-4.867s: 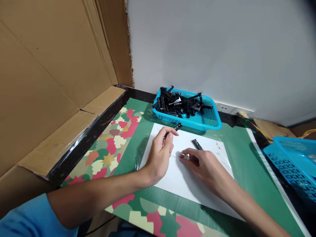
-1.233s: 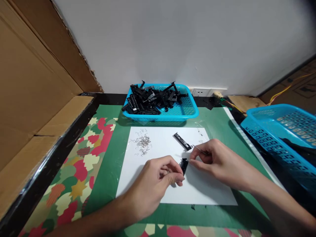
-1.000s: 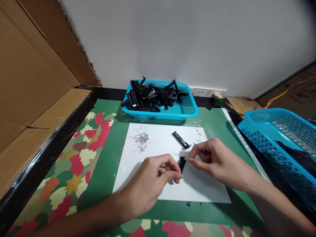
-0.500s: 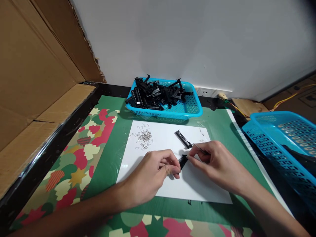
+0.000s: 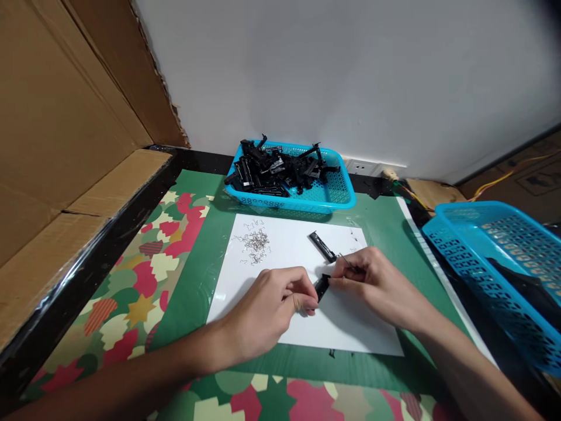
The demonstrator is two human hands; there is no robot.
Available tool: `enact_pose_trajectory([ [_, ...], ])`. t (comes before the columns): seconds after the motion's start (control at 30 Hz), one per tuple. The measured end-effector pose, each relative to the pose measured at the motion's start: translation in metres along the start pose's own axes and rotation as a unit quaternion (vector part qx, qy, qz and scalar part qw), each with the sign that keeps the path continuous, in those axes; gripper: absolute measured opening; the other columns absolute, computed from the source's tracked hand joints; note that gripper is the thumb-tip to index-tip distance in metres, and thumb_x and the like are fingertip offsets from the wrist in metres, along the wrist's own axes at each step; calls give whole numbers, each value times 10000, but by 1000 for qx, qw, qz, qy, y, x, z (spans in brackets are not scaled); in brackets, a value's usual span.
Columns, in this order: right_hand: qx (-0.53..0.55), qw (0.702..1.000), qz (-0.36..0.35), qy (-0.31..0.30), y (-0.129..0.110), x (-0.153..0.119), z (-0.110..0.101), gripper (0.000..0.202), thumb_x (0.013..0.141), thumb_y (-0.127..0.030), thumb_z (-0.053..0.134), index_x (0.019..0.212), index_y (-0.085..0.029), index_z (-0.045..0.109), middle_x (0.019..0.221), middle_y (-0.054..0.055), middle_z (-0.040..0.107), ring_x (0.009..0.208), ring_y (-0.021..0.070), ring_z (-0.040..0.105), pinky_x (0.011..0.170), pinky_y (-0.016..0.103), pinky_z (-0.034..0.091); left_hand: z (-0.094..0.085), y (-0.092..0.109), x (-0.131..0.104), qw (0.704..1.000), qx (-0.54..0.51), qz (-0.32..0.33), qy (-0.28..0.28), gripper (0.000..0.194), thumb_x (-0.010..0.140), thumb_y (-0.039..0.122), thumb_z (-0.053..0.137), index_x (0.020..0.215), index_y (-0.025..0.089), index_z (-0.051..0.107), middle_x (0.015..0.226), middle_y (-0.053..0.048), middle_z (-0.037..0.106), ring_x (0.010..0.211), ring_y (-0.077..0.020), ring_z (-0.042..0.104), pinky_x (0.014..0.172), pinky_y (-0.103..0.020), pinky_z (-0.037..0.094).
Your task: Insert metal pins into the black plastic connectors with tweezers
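Between my hands, just over a white sheet (image 5: 350, 327), is a small black plastic part (image 5: 322, 286). My left hand (image 5: 284, 298) pinches its lower end between thumb and fingers. At the upper end, my right hand (image 5: 362, 275) is closed, its fingertips touching the part. A thin dark tool (image 5: 350, 264), perhaps tweezers, also sits in the right hand and points up and left. Another black plastic part (image 5: 322, 246) lies on the sheet just beyond the right hand. To the left is a loose pile of small bent metal wires (image 5: 256, 241).
A blue basket (image 5: 289, 206) heaped with black plastic parts stands against the wall. Another blue basket (image 5: 456, 245) holding a dark item is at the right. A cardboard box (image 5: 65, 117) borders the left side. Wall sockets (image 5: 363, 168) with a plug and cables are behind.
The view has shifted slightly. Both hands keep hold of the black part in nearly the same place; the right hand's fingers have drawn a little closer over its upper end.
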State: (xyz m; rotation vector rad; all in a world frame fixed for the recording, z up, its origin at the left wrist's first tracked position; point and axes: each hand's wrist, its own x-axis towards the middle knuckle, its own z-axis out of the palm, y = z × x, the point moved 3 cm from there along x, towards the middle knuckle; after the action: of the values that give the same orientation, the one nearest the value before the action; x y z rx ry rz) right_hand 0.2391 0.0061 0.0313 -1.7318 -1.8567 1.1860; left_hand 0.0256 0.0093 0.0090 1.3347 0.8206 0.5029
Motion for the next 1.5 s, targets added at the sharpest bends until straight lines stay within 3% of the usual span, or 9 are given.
enact_pose_trajectory([
  [0.13, -56, 998, -13, -10, -1, -3, -10, 301, 976, -383, 688, 755, -189, 748, 588, -37, 454, 568, 118, 348, 517, 274, 268, -1, 0, 1, 1000, 15, 17, -4, 94, 979, 211, 622, 915, 180, 684, 854, -41, 741, 870, -198, 719, 830, -329, 517],
  [0.23, -71, 996, -37, -25, -1, -12, -22, 358, 1045, -469, 629, 868, -200, 785, 669, -2, 582, 593, 131, 449, 520, 270, 330, -3, 1, 1, 999, 26, 29, -5, 109, 1006, 237, 604, 950, 184, 681, 860, -40, 736, 866, -189, 689, 812, -315, 491],
  [0.43, -59, 995, -67, 34, -1, -27, -31, 433, 1120, -523, 480, 1036, -219, 776, 856, 54, 713, 757, 183, 625, 671, 281, 479, -4, 2, 2, 999, 30, 27, -7, 149, 1032, 312, 600, 986, 189, 672, 871, -36, 725, 746, -150, 576, 671, -275, 400],
  [0.63, -73, 993, -31, 92, 10, -23, -28, 463, 1075, -592, 535, 1013, -210, 788, 805, 42, 682, 661, 163, 533, 580, 279, 399, -5, 3, 2, 999, 30, 25, -8, 242, 1065, 425, 587, 1022, 192, 638, 859, -17, 688, 657, -118, 468, 611, -262, 358],
  [0.77, -117, 981, 8, 156, 25, -13, -28, 464, 996, -610, 643, 912, -186, 811, 598, -8, 482, 565, 143, 385, 518, 297, 260, -6, 2, 1, 999, 23, 37, 23, 304, 1086, 500, 544, 1038, 205, 600, 875, 1, 639, 621, -93, 435, 575, -244, 330],
  [1.03, -109, 978, 4, 176, 31, -4, -8, 414, 1000, -549, 647, 983, -189, 851, 616, 2, 567, 571, 147, 439, 552, 294, 320, -6, -2, 1, 998, 8, 40, 47, 271, 1105, 466, 502, 1071, 208, 581, 991, -20, 660, 597, -69, 422, 523, -230, 291],
  [1.13, -114, 977, -2, 181, 28, -5, -7, 409, 1006, -549, 642, 1002, -202, 860, 641, 8, 611, 575, 146, 452, 572, 293, 341, -7, 1, 0, 998, 13, 38, 55, 244, 1104, 439, 508, 1056, 212, 584, 846, 18, 586, 582, -74, 398, 517, -231, 274],
  [1.3, -126, 977, -1, 173, 27, -2, -9, 416, 929, -608, 725, 924, -212, 856, 566, -25, 472, 553, 143, 373, 542, 300, 266, -6, 6, -1, 998, 23, 34, 41, 206, 1104, 408, 511, 1076, 227, 606, 641, 70, 380, 556, -94, 349, 509, -238, 234],
  [1.5, -108, 982, 17, 152, 32, 2, -8, 376, 950, -545, 695, 914, -194, 826, 588, -26, 464, 581, 148, 375, 552, 298, 260, -5, 4, 1, 998, 29, 34, 36, 229, 1087, 392, 552, 1093, 206, 686, 712, 49, 473, 576, -84, 379, 521, -236, 262],
])
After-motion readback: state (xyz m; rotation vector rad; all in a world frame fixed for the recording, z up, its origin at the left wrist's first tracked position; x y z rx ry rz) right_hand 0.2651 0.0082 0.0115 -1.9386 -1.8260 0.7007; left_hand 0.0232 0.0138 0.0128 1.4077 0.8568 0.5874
